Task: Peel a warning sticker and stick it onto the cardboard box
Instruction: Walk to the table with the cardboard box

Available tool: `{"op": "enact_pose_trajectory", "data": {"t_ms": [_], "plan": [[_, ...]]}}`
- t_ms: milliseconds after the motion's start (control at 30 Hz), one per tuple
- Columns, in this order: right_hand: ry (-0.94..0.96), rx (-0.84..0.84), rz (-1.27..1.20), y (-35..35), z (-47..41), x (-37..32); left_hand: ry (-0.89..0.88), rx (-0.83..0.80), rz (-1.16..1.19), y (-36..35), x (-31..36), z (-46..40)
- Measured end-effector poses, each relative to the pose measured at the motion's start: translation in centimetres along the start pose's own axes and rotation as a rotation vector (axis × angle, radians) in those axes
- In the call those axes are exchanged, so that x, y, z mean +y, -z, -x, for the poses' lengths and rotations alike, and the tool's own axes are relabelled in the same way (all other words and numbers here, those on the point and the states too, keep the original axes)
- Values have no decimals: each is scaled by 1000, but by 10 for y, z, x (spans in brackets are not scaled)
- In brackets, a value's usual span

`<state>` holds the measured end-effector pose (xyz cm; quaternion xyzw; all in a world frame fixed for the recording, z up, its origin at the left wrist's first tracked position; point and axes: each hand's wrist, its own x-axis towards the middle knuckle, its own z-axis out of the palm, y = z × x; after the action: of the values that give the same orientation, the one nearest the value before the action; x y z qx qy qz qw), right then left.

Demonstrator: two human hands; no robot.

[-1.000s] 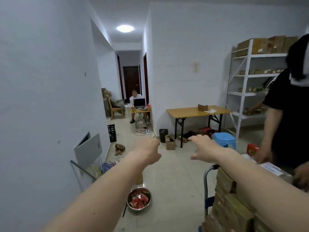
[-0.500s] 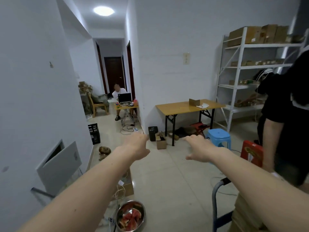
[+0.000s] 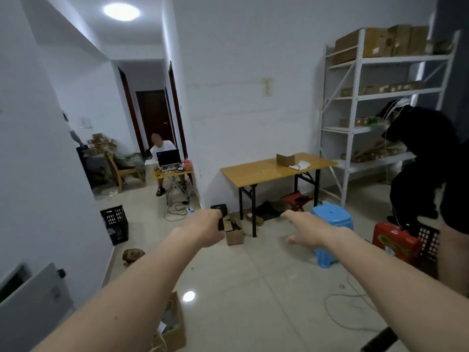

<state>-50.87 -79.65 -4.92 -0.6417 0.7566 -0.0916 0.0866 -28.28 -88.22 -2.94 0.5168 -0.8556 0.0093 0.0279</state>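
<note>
one yellow-topped folding table [image 3: 269,170], one blue plastic stool [image 3: 332,219], one white metal shelf rack [image 3: 355,97]. two black plastic crates [image 3: 114,223] [image 3: 428,241]. two bare hands [image 3: 203,228] [image 3: 305,231].

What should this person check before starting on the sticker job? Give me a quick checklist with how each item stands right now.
1. Left hand free: ok, holds nothing.
2. Right hand free: ok, fingers spread, empty.
3. Warning sticker within reach: not ok, none visible.
4. Cardboard box chosen: cannot tell; a small box sits on the wooden table, others on the shelf.
5. Path clear: not ok, blue stool and a floor cable lie ahead.
</note>
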Motion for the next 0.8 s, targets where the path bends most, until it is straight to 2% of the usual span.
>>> {"op": "enact_pose_trajectory", "data": {"t_ms": [333, 567, 667, 800], "plan": [[-39, 0, 52, 1, -193, 51, -31, -17, 31, -32, -10, -211], [-137, -25, 35, 5, -346, 77, -161, -29, 17, -55, -38, -373], [-147, -26, 33, 3, -408, 82, -183, -63, -53, -56, -57, -443], [-154, -25, 59, -2, -474, 99, -219, -93, -30, -59, -58, -527]]}}
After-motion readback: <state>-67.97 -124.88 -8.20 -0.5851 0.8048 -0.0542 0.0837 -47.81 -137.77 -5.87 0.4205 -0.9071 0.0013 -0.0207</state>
